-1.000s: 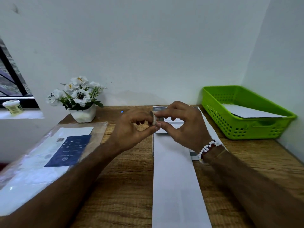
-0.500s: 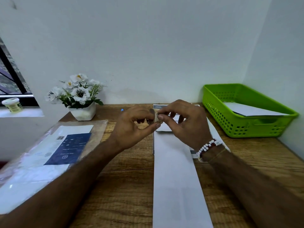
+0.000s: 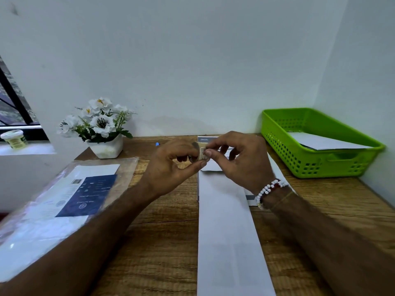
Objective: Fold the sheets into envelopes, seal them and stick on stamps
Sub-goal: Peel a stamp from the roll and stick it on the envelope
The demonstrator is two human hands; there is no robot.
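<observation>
- The wooden desk (image 3: 162,242) fills the lower half of the view and stands against a pale wall, in a corner on the right.
- A clear plastic packet (image 3: 64,201) of white sheets with a dark blue printed label lies along the desk's left edge.
- A long folded white sheet (image 3: 226,242) lies down the middle of the desk, from the near edge toward the back edge. Its far end rests on a flat white thing with dark edges (image 3: 250,197); what that is cannot be told.
- A green basket (image 3: 320,167) with perforated walls sits in the back right corner, with a white paper (image 3: 320,143) lying flat inside it.
- The left hand (image 3: 168,165) is raised over the sheet's far end, thumb and curled fingers gripping a small roll.
- The right hand (image 3: 241,163) meets it from the other side. Its thumb and forefinger pinch at the roll's near face and its other fingers are loosely curled.
- A white pot of white flowers (image 3: 106,146) stands near the back left corner, just behind the packet.
- A beaded bracelet (image 3: 269,189), mostly white, circles the right wrist.
- The small roll (image 3: 199,154) is tan with a dark end and is held in the air between both hands, not touching the sheet below.
- A small pale jar (image 3: 15,138) stands on the window ledge, left of the desk.
- A tiny blue thing (image 3: 157,144) lies by the back edge, too small to identify.
</observation>
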